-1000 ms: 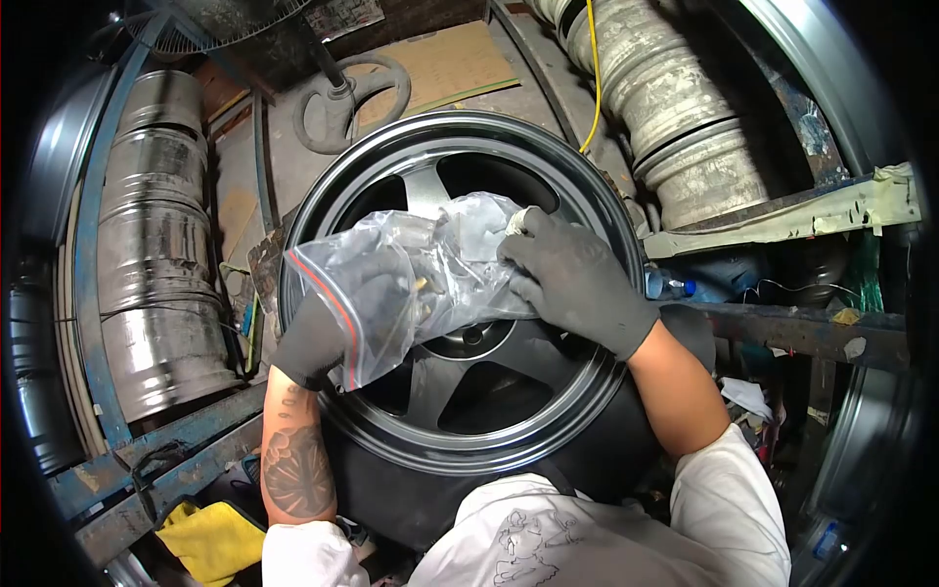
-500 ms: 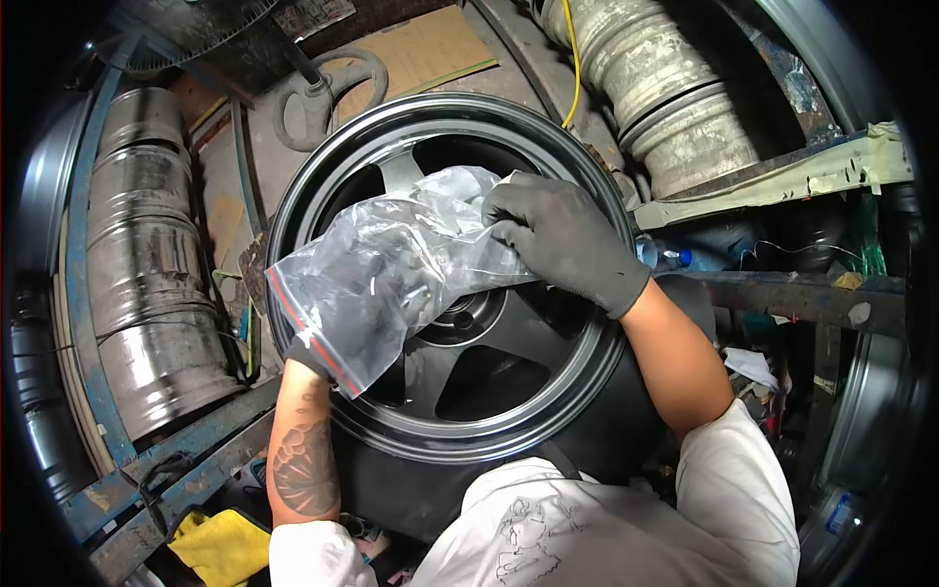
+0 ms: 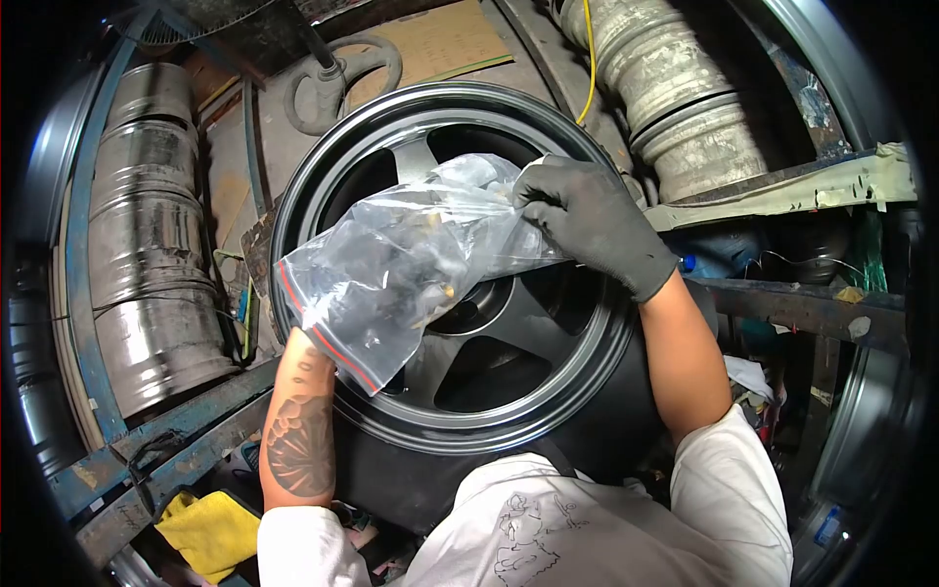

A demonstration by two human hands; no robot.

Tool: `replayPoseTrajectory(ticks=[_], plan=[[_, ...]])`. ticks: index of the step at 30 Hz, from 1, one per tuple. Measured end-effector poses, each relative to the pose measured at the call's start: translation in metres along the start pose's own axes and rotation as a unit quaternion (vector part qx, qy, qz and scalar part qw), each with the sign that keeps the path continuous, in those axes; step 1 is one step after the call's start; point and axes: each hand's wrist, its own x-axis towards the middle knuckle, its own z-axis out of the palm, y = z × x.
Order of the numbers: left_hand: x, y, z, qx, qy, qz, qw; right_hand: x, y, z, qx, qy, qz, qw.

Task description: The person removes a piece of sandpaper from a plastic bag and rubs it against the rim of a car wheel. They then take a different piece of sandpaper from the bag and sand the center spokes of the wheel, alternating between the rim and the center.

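Observation:
A clear zip bag [image 3: 469, 196] with a red strip along its mouth is stretched above a dark grey car wheel rim [image 3: 450, 367]. My left hand [image 3: 396, 274], in a dark glove, reaches into the bag through the mouth as far as the wrist. Crinkled plastic blurs its fingers, and I cannot tell what they hold. My right hand [image 3: 599, 227], also gloved in dark grey, pinches the bag's far end between thumb and fingers. Beneath the bag, the rim's spokes and centre hub [image 3: 476, 308] show in part.
Stacked metal wheel rims [image 3: 152, 235] line the left side, with more rims [image 3: 685, 117] at upper right. A steering wheel [image 3: 342, 83] lies behind the rim near a cardboard sheet [image 3: 445, 44]. A yellow cloth [image 3: 208, 533] hangs at lower left. Metal frame bars [image 3: 802, 298] run along the right.
My right hand has pulled the bag's end slightly right, drawing the plastic tauter. My left hand sits deeper in the bag, its shape shifted. The view has moved a little.

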Motion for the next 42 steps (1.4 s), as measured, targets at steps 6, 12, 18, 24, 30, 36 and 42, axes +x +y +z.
replayPoseTrajectory(ticks=[6, 12, 18, 24, 30, 36, 42], plan=[[-0.005, -0.011, -0.018, -0.072, -0.032, -0.057, 0.995, -0.002, 0.004, -0.002, -0.026, -0.012, 0.0, 1.0], [-0.002, -0.004, -0.02, -0.206, -0.073, -0.177, 0.96, -0.003, 0.008, -0.004, -0.041, -0.023, -0.034, 0.998], [0.003, -0.004, -0.02, -0.316, -0.085, -0.255, 0.91, -0.004, 0.011, -0.001, -0.057, -0.03, -0.064, 0.996], [0.005, 0.04, -0.015, -0.334, -0.002, -0.183, 0.924, -0.003, -0.01, 0.036, 0.032, 0.002, -0.167, 0.985], [0.0, -0.003, -0.011, -0.375, -0.052, -0.191, 0.905, -0.002, -0.017, 0.057, 0.044, 0.072, -0.14, 0.987], [-0.003, -0.003, 0.007, -0.426, 0.024, -0.18, 0.886, 0.0, -0.025, 0.053, 0.138, 0.013, -0.142, 0.98], [0.009, 0.022, 0.0, -0.429, -0.019, -0.235, 0.872, 0.0, -0.03, 0.051, 0.081, 0.02, -0.121, 0.989]])
